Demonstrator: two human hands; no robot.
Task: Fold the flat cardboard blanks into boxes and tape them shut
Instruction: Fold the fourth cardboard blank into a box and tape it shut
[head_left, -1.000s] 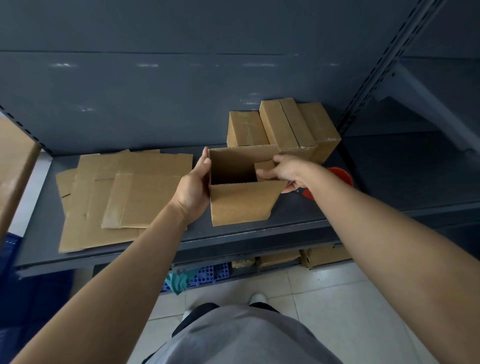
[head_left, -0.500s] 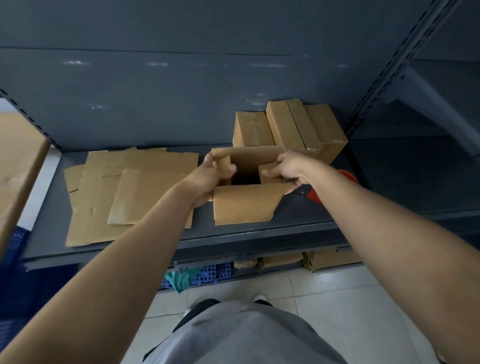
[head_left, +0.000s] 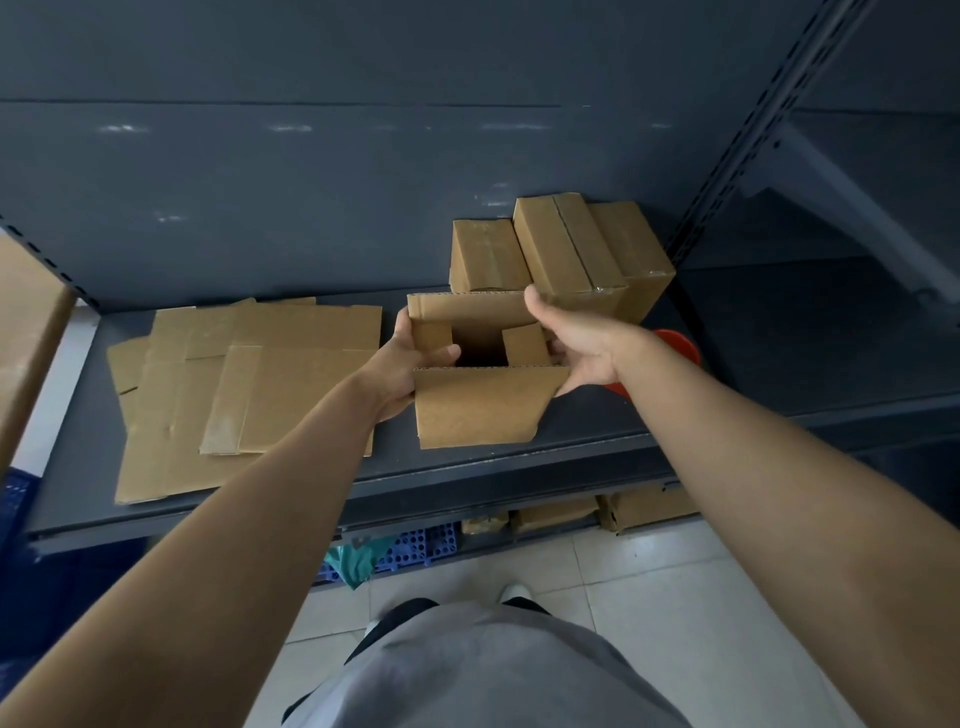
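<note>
On my remote feed I am watching the left hand (head_left: 399, 366) gripping the left end of a half-formed cardboard box (head_left: 480, 338), its thumb curling over the edge and pressing the left small flap (head_left: 431, 338) inward while the fingers are wrapping the outer wall out of sight. The right hand (head_left: 582, 343) is grasping the opposite end: its thumb is reaching up against the right corner of the far flap (head_left: 467, 307), and its fingers are curling round the end wall beside the right small flap (head_left: 524, 345), which is tilting inward. The box is sitting at the middle of the grey metal shelf (head_left: 753, 364), close to its near edge, with its mouth opening upward toward the camera and its long axis running left to right. The far flap is standing roughly upright; the near flap (head_left: 483, 408) is folding outward and lying down toward the shelf's near edge, one corner of it torn. To the left, flat blanks (head_left: 260, 384) are lying in a loose, overlapping stack on the same shelf, just beside the left wrist. Behind the box, against the far wall, finished taped boxes (head_left: 571, 249) are standing together. A red object (head_left: 678, 345) is showing behind the right wrist, too hidden for me to identify.
</note>
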